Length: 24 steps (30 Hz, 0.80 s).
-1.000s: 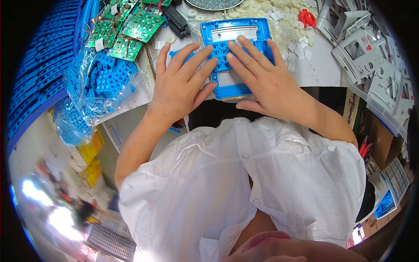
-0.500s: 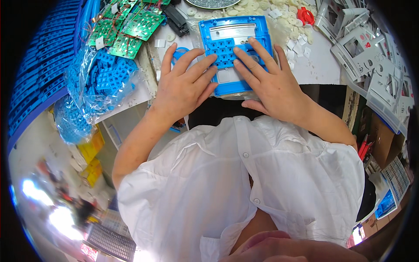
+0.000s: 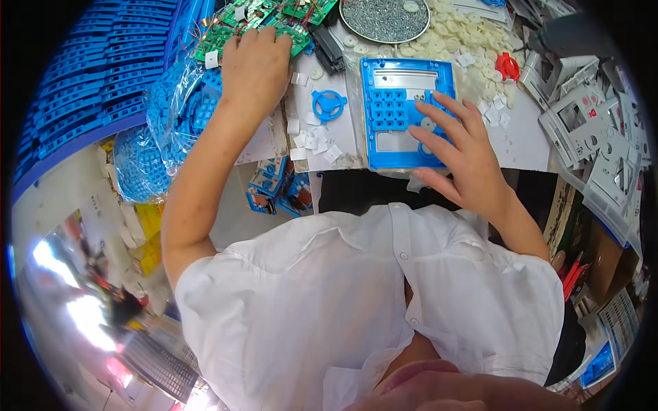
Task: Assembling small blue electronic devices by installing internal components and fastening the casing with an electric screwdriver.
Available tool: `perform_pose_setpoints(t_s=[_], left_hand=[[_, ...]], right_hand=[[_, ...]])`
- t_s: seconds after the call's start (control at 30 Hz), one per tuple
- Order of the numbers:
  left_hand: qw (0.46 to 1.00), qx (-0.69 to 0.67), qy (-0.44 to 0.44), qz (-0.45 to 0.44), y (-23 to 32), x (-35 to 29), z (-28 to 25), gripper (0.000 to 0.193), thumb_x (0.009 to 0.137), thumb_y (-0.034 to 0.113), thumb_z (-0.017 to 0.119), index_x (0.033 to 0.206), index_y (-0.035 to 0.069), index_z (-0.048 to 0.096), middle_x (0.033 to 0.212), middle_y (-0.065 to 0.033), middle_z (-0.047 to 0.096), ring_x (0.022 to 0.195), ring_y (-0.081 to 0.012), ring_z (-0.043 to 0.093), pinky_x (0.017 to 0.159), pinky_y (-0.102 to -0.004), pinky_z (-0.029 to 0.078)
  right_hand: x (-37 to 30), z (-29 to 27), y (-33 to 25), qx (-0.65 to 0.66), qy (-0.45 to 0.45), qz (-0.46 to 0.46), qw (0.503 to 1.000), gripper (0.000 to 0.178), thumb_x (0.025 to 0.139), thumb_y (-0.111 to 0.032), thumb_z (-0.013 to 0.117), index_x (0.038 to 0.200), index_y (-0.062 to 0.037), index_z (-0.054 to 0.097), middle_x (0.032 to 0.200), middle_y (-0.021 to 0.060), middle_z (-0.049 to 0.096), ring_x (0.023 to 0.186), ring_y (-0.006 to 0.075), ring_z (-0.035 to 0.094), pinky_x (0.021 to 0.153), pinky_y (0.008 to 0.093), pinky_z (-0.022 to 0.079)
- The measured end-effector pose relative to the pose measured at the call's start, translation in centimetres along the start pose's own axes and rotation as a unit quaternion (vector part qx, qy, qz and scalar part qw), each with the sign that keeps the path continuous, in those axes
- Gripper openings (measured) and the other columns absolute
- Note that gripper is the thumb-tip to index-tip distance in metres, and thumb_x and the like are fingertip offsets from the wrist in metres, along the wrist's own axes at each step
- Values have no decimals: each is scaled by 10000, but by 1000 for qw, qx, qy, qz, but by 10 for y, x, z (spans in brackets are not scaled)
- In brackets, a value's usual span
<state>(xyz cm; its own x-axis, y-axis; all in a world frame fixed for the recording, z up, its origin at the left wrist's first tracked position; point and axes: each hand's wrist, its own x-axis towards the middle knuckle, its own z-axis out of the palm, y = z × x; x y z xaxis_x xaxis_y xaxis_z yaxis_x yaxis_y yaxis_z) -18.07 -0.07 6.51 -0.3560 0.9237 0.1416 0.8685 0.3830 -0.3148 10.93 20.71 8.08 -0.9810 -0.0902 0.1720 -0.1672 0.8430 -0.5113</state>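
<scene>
Left hand [image 3: 257, 68] reaches to the far left of the bench, back of the hand up, fingers bent over the green boards [image 3: 299, 35]. Fingertips hidden among them; cannot tell whether it has hold of one.

Right hand [image 3: 466, 151] loosely spread, thumb well apart from the fingers, nothing seen in its grasp. Fingers lie over the right side of the blue case [image 3: 404, 164]; whether each fingertip touches, cannot tell. Thumb is near the case's lower right corner.

Case lies flat near the bench's front edge, right of centre, hollow side up. Block of blue keys [image 3: 388, 109] sits in its middle left.

Blue ring [image 3: 317, 106] just left of the case; white tabs [image 3: 312, 142] scattered below the ring. Beyond the case: round pan [image 3: 384, 24] of grey bits, pale discs [image 3: 449, 34]. Red ring [image 3: 507, 66] to the right of the case.
</scene>
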Motion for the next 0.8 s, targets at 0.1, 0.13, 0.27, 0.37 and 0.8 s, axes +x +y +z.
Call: perform_pose_setpoints(t_s=[0.1, 0.13, 0.27, 0.37, 0.8], left_hand=[[999, -36, -19, 23, -27, 14, -14, 189, 795, 173, 758, 913, 72, 651, 941, -110, 673, 929, -328, 658, 838, -459, 513], [999, -36, -20, 26, -37, 20, -30, 139, 839, 143, 728, 941, 57, 686, 944, -135, 713, 934, -332, 682, 846, -421, 524], [957, -272, 10, -98, -86, 12, -51, 161, 915, 170, 695, 965, 21, 731, 910, -96, 760, 810, -245, 722, 708, -388, 544], [816, -510, 101, -254, -131, 6, -58, 213, 1002, 186, 656, 1081, -6, 704, 1000, -96, 743, 917, -204, 712, 850, -369, 557], [652, -422, 580, -245, -154, -35, -102, 139, 899, 70, 662, 969, -34, 600, 953, -116, 666, 796, -217, 649, 686, -339, 532]], right_hand=[[-10, -10, 6, 7, 7, 25, 1000, 481, 812, -245, 802, 1239, -61, 677, 1436, 144, 568, 1377, 398, 455, 1145, 620, 306], [-13, -11, 9, 16, 15, 33, 999, 466, 814, -231, 801, 1231, -59, 683, 1421, 142, 581, 1369, 394, 467, 1144, 616, 308], [-19, -14, 14, 51, 37, 38, 997, 411, 817, -179, 794, 1199, -56, 705, 1365, 131, 626, 1334, 380, 513, 1140, 606, 322], [-15, -13, 14, 63, 51, 24, 996, 365, 815, -160, 793, 1156, -52, 719, 1313, 126, 655, 1291, 373, 548, 1125, 583, 356], [37, -17, -5, 103, 118, -106, 982, 245, 808, -111, 791, 1043, -68, 735, 1112, 83, 709, 1082, 298, 644, 1057, 528, 455]])
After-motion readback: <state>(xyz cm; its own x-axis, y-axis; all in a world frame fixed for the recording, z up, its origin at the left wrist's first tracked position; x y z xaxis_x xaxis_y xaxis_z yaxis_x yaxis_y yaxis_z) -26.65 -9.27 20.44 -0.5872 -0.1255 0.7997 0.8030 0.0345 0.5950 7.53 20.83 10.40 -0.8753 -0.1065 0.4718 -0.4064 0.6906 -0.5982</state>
